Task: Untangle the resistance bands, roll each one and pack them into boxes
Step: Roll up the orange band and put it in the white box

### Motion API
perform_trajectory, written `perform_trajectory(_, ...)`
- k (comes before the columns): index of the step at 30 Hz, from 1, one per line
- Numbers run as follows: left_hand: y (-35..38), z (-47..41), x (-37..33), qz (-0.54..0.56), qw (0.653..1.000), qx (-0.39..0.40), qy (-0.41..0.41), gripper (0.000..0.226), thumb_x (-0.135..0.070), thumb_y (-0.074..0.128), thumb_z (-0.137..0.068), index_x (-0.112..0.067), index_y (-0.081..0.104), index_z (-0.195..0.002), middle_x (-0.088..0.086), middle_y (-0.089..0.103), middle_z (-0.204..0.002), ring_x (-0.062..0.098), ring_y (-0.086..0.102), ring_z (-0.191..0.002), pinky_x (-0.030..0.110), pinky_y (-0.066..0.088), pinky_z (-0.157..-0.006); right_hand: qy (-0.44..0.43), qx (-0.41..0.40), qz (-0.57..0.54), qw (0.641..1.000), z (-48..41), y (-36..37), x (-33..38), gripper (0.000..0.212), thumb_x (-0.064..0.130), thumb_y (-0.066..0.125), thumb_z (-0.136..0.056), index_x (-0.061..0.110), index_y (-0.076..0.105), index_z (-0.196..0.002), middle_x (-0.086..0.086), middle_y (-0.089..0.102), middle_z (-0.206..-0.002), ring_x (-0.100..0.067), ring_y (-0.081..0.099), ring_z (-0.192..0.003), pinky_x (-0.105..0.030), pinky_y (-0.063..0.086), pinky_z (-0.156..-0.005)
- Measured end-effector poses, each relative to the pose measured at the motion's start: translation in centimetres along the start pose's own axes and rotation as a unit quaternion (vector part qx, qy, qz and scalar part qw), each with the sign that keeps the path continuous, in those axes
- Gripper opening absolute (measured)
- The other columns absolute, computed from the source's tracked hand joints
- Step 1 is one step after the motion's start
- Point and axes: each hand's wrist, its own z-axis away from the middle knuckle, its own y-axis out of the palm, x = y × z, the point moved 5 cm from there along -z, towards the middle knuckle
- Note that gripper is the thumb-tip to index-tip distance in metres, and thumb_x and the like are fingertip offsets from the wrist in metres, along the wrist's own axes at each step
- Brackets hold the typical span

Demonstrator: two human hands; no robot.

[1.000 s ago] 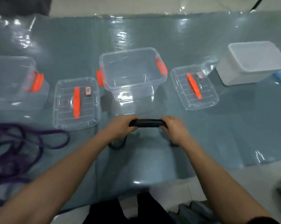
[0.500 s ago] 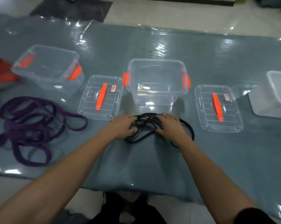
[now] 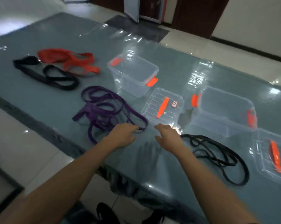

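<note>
A tangled purple band [image 3: 102, 110] lies on the grey-blue table cover. My left hand [image 3: 122, 135] reaches its near loop, fingers stretched out and touching the band's end. My right hand [image 3: 166, 135] hovers open beside it, holding nothing. A thin black band [image 3: 220, 156] lies loose on the cover to the right of my right hand. Further left sit a red band [image 3: 72, 61] and a thicker black band [image 3: 55, 76]. Two clear boxes with orange latches [image 3: 133, 75] [image 3: 223, 113] stand open, and two lids [image 3: 164, 107] [image 3: 273, 157] lie flat beside them.
The table's near edge [image 3: 68, 143] runs diagonally under my forearms, with tiled floor below it. A dark doorway and a wall stand behind the table at the back.
Both hands let go of the thin black band, which now lies to the right. They moved left toward the purple band, and my view swung left, bringing the red and thick black bands into sight.
</note>
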Motion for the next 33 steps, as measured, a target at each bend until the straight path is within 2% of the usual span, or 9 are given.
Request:
perform_trajectory(3,-1.7,4.1,7.8,0.025,0.998,-0.025,-0.042,0.046,-0.035,0.053,-0.094,-0.029,0.051,-0.140,0.000,0.056,-0.140,0.025,0.052,-0.128,0.045,0.042,-0.102,-0.046,0.002,0.007,0.999,-2.9,0.8,8.1,0.044,0.027,0.061,-0.090,0.015,0.055,-0.132,-0.008,0.059,-0.132,-0.032,0.053,-0.124,-0.043,0.045,-0.099)
perform_trajectory(7,-3.4,10.3,18.0,0.046,0.991,-0.069,-0.102,0.036,-0.039,0.051,-0.094,-0.024,0.061,-0.125,0.004,0.065,-0.125,0.027,0.060,-0.113,0.039,0.048,-0.093,-0.114,0.005,0.030,0.993,-6.0,1.7,19.5,0.038,0.025,0.060,-0.090,0.014,0.058,-0.126,-0.010,0.063,-0.126,-0.034,0.059,-0.116,-0.040,0.048,-0.092)
perform_trajectory(11,-3.9,17.9,26.0,0.081,0.978,-0.108,-0.162,0.038,-0.035,0.050,-0.095,-0.018,0.061,-0.127,0.006,0.067,-0.123,0.029,0.061,-0.111,0.041,0.050,-0.093,-0.194,0.019,0.079,0.978,-8.1,3.1,30.0,0.031,0.025,0.056,-0.093,0.014,0.061,-0.121,-0.009,0.066,-0.121,-0.033,0.061,-0.112,-0.041,0.049,-0.088)
perform_trajectory(15,-3.7,24.6,31.6,0.114,0.959,-0.138,-0.221,0.029,-0.033,0.050,-0.097,-0.019,0.062,-0.119,0.004,0.067,-0.109,0.026,0.062,-0.101,0.038,0.050,-0.080,-0.273,0.049,0.079,0.958,-9.6,4.9,38.9,0.041,0.025,0.057,-0.093,0.017,0.059,-0.134,-0.009,0.063,-0.132,-0.030,0.058,-0.121,-0.042,0.047,-0.100)
perform_trajectory(18,-3.3,28.6,34.8,0.135,0.940,-0.154,-0.272,0.024,-0.033,0.051,-0.098,-0.016,0.062,-0.110,0.006,0.066,-0.108,0.027,0.060,-0.099,0.039,0.050,-0.082,-0.324,0.063,0.069,0.941,-10.4,5.8,44.7,0.035,0.027,0.057,-0.094,0.016,0.062,-0.127,-0.008,0.065,-0.128,-0.031,0.060,-0.116,-0.042,0.050,-0.095)
perform_trajectory(20,-2.8,30.6,36.7,0.146,0.929,-0.161,-0.301,0.030,-0.036,0.049,-0.100,-0.016,0.061,-0.118,0.006,0.065,-0.115,0.027,0.060,-0.103,0.040,0.050,-0.086,-0.346,0.077,0.064,0.933,-10.9,6.5,47.7,0.032,0.028,0.056,-0.096,0.016,0.062,-0.126,-0.007,0.065,-0.126,-0.030,0.060,-0.115,-0.042,0.051,-0.091)
perform_trajectory(26,-2.3,33.0,41.0,0.163,0.903,-0.160,-0.363,0.038,-0.039,0.048,-0.101,-0.018,0.058,-0.131,0.006,0.062,-0.128,0.030,0.058,-0.115,0.045,0.048,-0.094,-0.380,0.124,0.060,0.915,-14.8,9.4,53.1,0.039,0.029,0.057,-0.098,0.018,0.057,-0.136,-0.007,0.062,-0.132,-0.026,0.059,-0.117,-0.036,0.048,-0.095)
perform_trajectory(30,-2.3,30.8,45.2,0.166,0.894,-0.138,-0.393,0.036,-0.038,0.048,-0.100,-0.019,0.057,-0.129,0.007,0.062,-0.129,0.029,0.058,-0.114,0.045,0.048,-0.094,-0.380,0.148,0.039,0.912,-19.8,10.6,54.8,0.039,0.028,0.058,-0.098,0.019,0.058,-0.136,-0.006,0.064,-0.130,-0.025,0.059,-0.116,-0.035,0.048,-0.095)
perform_trajectory(33,-4.3,26.9,48.4,0.157,0.900,-0.134,-0.383,0.037,-0.038,0.049,-0.099,-0.019,0.058,-0.129,0.007,0.063,-0.126,0.029,0.059,-0.112,0.044,0.049,-0.093,-0.364,0.144,-0.008,0.920,-24.9,10.3,54.4,0.038,0.027,0.058,-0.098,0.016,0.059,-0.134,-0.006,0.062,-0.134,-0.024,0.058,-0.120,-0.034,0.046,-0.101)
